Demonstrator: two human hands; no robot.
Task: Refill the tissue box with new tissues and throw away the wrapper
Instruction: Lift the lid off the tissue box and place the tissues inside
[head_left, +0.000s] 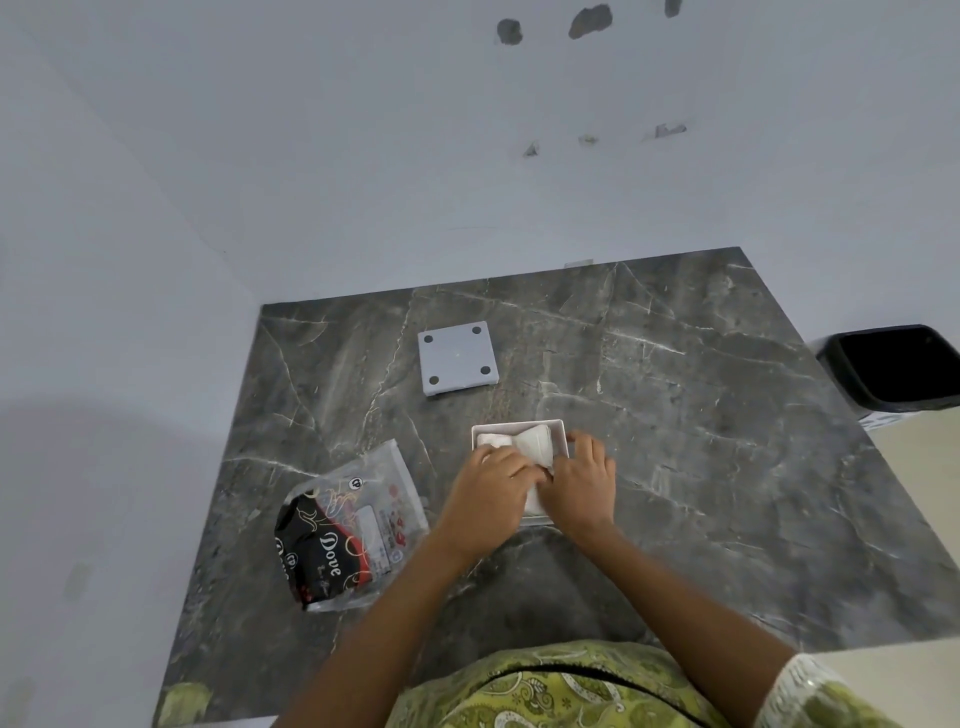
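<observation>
A white square tissue box (562, 429) lies open on the dark marble table, with white tissues (534, 442) inside it. My left hand (488, 493) and my right hand (579, 483) both rest over the near half of the box, fingers pressed on the tissues. The box's flat white lid (457, 357), with a dark dot in each corner, lies farther back on the table. The tissue wrapper (343, 525), clear plastic with a black and red print, lies flat to the left of my hands.
The dark grey marble table (701, 441) stands in a corner of white walls. A black-lined bin (896, 366) stands off the table's right edge. A cream surface (919, 457) shows at the right.
</observation>
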